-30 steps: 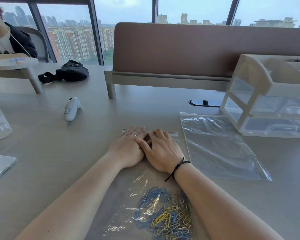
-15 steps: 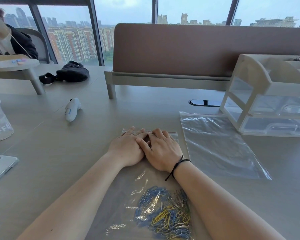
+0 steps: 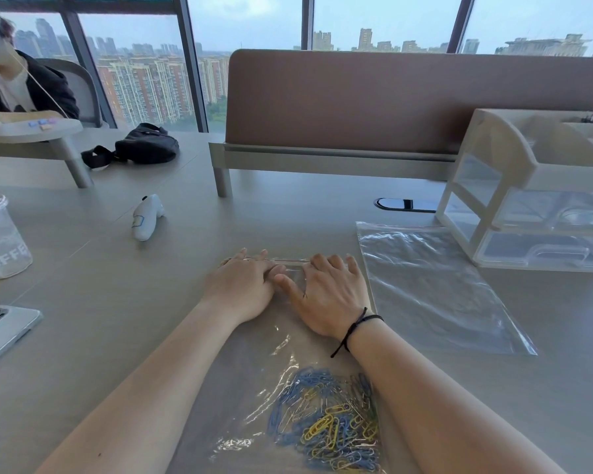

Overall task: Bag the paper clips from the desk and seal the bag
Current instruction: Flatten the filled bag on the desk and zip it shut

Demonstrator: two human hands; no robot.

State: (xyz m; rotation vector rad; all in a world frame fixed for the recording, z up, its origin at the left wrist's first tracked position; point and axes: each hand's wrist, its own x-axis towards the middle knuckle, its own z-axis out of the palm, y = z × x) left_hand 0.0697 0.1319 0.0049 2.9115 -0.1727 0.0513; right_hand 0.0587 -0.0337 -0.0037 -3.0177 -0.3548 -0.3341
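Clear plastic lies flat on the tabletop (image 3: 83,302) under both hands: this is the bag (image 3: 254,388) with the paper clips (image 3: 329,425) already inside, heaped blue and yellow in its near end, between the forearms. Half a second ago the two hands sat pressed together at the middle of the bag's far edge; now they have slid apart along it, the left hand (image 3: 240,289) toward the left corner and the right hand (image 3: 332,295) toward the right, with a short stretch of the zip strip (image 3: 291,261) showing between them. I judge that the seal is being pressed shut from the middle outward, so the bagging is done and the closing is well under way, though whether the strip has fully locked along its length cannot be told from here. Neither hand has a closed grip on anything: both lie palm down with fingers spread, pressing on the strip and clasping nothing. The bag looks thin and wrinkled, catching glare over the clips, and seems mostly flattened of air. No loose clips show on the tabletop. A second, empty bag (image 3: 435,289) lies just beside the right hand, its near-left edge close to the filled one; a slide too far right could drag it.
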